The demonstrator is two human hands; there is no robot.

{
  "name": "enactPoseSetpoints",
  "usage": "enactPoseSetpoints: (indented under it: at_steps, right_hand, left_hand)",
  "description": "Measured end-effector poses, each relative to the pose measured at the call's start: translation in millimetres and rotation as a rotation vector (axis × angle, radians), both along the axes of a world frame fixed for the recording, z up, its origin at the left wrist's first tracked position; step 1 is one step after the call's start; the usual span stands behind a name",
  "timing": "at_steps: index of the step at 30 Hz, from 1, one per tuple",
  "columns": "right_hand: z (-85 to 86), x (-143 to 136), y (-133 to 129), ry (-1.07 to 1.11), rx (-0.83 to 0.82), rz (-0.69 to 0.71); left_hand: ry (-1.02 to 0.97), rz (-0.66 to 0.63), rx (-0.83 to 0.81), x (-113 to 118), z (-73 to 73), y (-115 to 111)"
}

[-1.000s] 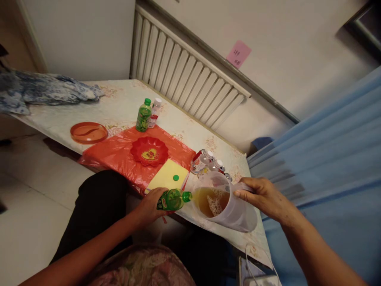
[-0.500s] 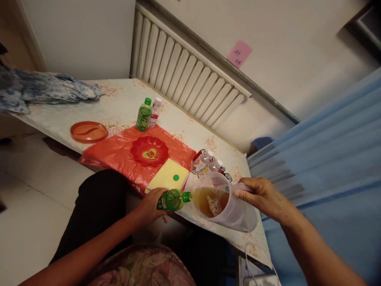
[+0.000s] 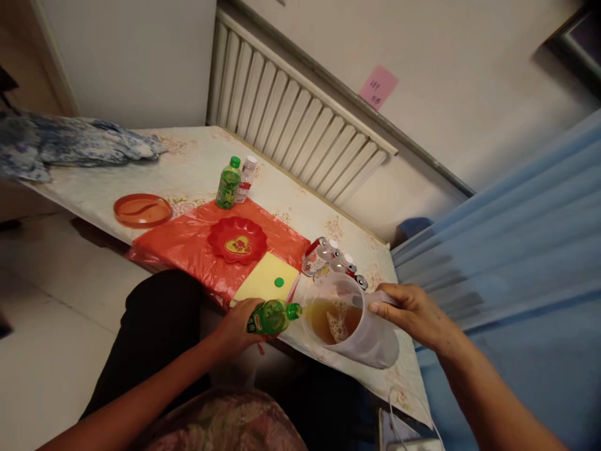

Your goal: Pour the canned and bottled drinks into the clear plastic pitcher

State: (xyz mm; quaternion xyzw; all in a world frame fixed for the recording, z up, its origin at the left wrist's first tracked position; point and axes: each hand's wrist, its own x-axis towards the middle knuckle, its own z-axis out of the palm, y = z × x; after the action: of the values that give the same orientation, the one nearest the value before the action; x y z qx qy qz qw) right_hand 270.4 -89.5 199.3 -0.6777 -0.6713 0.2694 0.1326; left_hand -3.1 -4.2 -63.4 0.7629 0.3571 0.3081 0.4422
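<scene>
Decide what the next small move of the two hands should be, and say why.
Probably steady the green bottle in the left hand: its uncapped mouth is right by the rim of the jug, which the right hand tilts, with foamy liquid inside, so a slip might spill.

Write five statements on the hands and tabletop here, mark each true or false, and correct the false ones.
1. The left hand holds an uncapped green bottle. True.
2. The right hand is empty. False: it grips the handle of a translucent pitcher.
3. A green cap lies on a yellow sheet. True.
4. The pitcher is empty. False: it contains brownish, partly foamy liquid.
5. A red scalloped dish rests on red plastic. True.
</scene>
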Motion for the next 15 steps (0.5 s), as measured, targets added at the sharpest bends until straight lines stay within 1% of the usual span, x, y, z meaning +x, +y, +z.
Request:
enactPoseSetpoints:
  at_steps: [3,8,12,15]
  right_hand:
    - [-9.0,4,2,0.114,0.013,-0.05]
    - [-24.3,9,13,0.332,0.047,-0.142]
    - [-37.1,11,31,0.435,0.094,-0.229]
    - [-45.7,3,53,0.522,0.177,-0.27]
  left_hand:
    - [0.003,0.022,-0.035,-3,0.5,2]
    - [-0.035,0.097,-0.083,-9,2.3,6]
    - [-0.059,0.124,-0.113,-14,1.5,9]
    - [-0.076,0.129,-0.131,-17,0.0,11]
